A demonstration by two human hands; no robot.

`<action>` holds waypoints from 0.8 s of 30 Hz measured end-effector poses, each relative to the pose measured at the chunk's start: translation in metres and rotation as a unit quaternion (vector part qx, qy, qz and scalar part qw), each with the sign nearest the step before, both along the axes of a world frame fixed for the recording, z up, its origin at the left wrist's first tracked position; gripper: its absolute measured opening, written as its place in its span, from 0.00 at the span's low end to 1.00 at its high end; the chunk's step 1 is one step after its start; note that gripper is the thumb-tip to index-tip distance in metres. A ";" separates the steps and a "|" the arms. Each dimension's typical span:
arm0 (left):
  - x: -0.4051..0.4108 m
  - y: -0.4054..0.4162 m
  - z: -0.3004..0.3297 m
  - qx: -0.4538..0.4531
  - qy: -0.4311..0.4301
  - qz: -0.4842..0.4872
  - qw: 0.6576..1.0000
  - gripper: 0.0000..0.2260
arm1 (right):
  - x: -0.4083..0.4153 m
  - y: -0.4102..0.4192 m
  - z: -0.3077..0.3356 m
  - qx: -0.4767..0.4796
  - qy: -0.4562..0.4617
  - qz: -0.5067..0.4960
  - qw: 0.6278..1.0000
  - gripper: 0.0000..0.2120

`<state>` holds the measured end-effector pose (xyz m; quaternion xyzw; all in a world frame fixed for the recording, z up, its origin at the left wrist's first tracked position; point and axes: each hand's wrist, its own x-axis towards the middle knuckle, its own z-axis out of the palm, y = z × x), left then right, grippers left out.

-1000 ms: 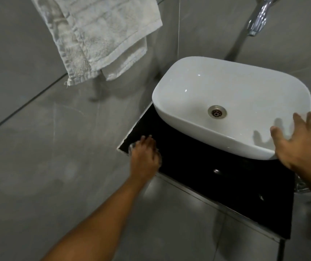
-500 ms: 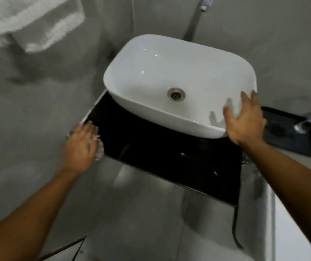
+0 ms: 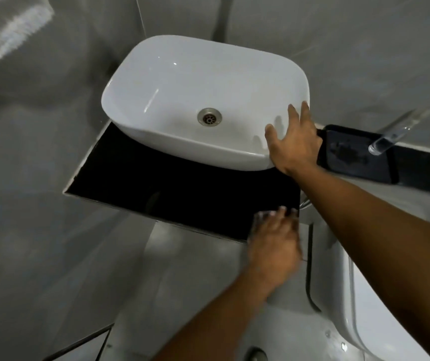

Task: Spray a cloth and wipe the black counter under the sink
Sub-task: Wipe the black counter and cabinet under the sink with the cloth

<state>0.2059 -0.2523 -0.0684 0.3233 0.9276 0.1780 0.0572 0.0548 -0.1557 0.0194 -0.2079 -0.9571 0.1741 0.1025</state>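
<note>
Fingers: the left hand point(image 3: 273, 238) lies flat, fingers together, pressing a scrap of pale cloth point(image 3: 262, 214) onto the desk point(image 3: 182, 194); only the cloth's edge shows past the fingertips, and all of it is blurred.
Right hand: the right hand point(image 3: 293, 142) is spread open, fingers apart, braced on the sink point(image 3: 182, 95) rim at 3 o'clock, gripping nothing.
Cloth: at the desk's 5 o'clock corner, right at the front edge.
Risk, edge: I'd say one more sweep outward could carry cloth and hand off the corner, since little desk is left there.
Risk, sink: leaning hard on the rim could shift the bowl if it sits loose; I cannot tell how it is fixed.
Risk, coverage: the strip under the bowl's overhang is in shadow, easy to miss.
Risk, tray: the dark tray point(image 3: 359, 155) sits just beside the right hand; a slip at 3 o'clock would knock it.
</note>
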 end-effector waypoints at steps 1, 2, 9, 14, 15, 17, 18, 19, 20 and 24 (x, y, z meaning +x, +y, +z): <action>0.012 0.025 0.000 -0.023 0.015 -0.049 0.998 0.23 | 0.001 0.001 0.001 0.001 -0.006 -0.001 1.000 0.36; 0.022 0.041 -0.001 -0.062 0.030 -0.099 0.993 0.22 | 0.001 0.002 0.000 0.001 -0.010 -0.001 1.000 0.37; 0.014 0.033 -0.004 -0.096 0.091 -0.214 0.968 0.16 | 0.000 0.005 -0.003 -0.026 0.002 -0.003 1.000 0.38; -0.020 -0.021 0.001 0.070 0.041 -0.106 0.991 0.17 | 0.000 0.005 -0.006 -0.036 0.038 0.008 0.999 0.36; -0.028 -0.038 0.001 0.078 0.033 -0.092 0.992 0.18 | 0.000 0.005 -0.007 -0.034 0.041 0.007 0.999 0.36; -0.043 -0.074 0.001 0.062 0.034 -0.079 0.994 0.20 | 0.000 0.004 -0.006 -0.031 0.040 0.007 0.999 0.36; -0.051 -0.093 0.001 0.054 0.044 -0.067 0.995 0.20 | 0.000 0.004 -0.005 -0.031 0.038 0.007 0.999 0.36; -0.059 -0.115 0.000 0.045 0.057 -0.051 0.996 0.20 | -0.001 0.004 -0.004 -0.030 0.035 0.008 0.999 0.35; -0.067 -0.139 -0.001 0.038 0.071 -0.030 0.996 0.20 | 0.000 0.004 -0.004 -0.029 0.030 0.008 0.999 0.35; -0.104 -0.258 -0.005 0.040 0.111 0.148 0.982 0.20 | 0.000 0.003 -0.002 -0.028 0.024 0.005 0.999 0.35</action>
